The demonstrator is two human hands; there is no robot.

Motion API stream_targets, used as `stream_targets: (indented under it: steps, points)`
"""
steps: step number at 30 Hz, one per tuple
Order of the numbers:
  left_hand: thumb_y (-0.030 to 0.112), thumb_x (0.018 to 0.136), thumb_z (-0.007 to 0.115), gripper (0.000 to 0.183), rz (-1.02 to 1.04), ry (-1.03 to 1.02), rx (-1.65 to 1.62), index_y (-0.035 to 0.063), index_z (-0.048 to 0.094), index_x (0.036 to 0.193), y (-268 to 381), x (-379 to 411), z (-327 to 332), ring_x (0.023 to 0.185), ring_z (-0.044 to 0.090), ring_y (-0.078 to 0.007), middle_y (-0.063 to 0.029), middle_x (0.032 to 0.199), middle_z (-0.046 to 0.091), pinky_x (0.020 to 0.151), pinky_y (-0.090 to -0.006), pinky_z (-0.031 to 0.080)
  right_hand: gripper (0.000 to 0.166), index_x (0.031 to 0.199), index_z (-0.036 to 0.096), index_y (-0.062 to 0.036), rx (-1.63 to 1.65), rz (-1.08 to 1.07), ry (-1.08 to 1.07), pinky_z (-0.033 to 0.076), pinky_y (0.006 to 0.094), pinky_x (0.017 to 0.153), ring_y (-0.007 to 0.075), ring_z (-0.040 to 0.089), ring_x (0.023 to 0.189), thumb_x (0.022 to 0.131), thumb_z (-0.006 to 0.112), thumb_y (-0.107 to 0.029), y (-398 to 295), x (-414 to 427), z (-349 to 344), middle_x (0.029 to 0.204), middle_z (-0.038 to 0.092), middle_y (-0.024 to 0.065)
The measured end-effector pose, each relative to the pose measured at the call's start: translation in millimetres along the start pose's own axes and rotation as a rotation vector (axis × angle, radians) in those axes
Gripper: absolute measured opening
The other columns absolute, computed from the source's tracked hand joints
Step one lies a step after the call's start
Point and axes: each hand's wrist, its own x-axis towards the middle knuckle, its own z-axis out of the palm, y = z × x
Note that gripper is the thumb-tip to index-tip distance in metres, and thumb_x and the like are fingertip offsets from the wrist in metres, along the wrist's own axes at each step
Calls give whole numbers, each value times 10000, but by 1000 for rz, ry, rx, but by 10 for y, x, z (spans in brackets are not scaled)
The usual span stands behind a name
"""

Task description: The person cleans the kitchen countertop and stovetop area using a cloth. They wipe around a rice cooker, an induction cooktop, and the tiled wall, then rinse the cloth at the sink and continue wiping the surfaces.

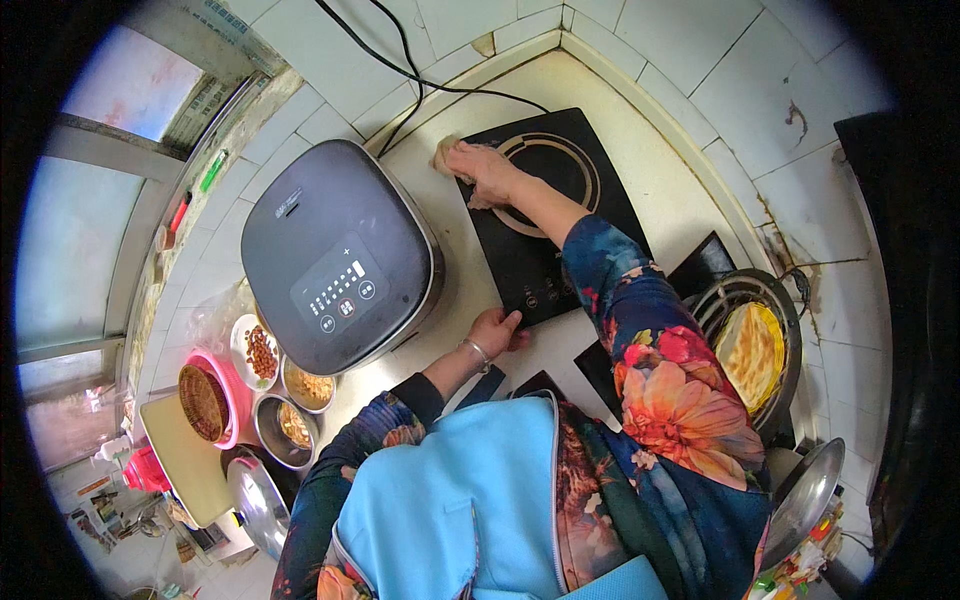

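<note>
My right hand holds a crumpled beige cloth against the far left corner of a black induction cooktop. The cloth reaches past that corner onto the pale countertop. With a bracelet at its wrist, my left hand grips the cooktop's near left corner, thumb on top and fingers partly hidden at the edge. The cooktop lies askew on the counter, a pale ring marked on its surface. Close to its left stands a dark, square rice cooker, lid down.
Black cables run along the tiled wall. Metal bowls, a white plate of nuts and a pink basket stand at left. At right are a pan with flatbread and a metal lid.
</note>
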Motion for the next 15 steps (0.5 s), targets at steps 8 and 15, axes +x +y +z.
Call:
stream_targets:
  steps: [8,15]
  points:
    - [186,922,471,220,56,-94,-180,-22,478,992,-164,142,-39,661,625,-209,-135,838,624,631,-350,538,755,1252,428,3,113,-102,-248,246,426,1059,342,275,1298,571,710,-160,-986,-1401,-103,1349,356,204]
    - [162,925,456,205,-55,-60,-133,-31,488,988,-57,97,-56,683,638,-217,-142,860,638,624,-345,542,668,1266,409,0,-79,-117,-112,289,419,1035,320,325,1275,641,630,-80,-718,-955,-225,1359,362,170]
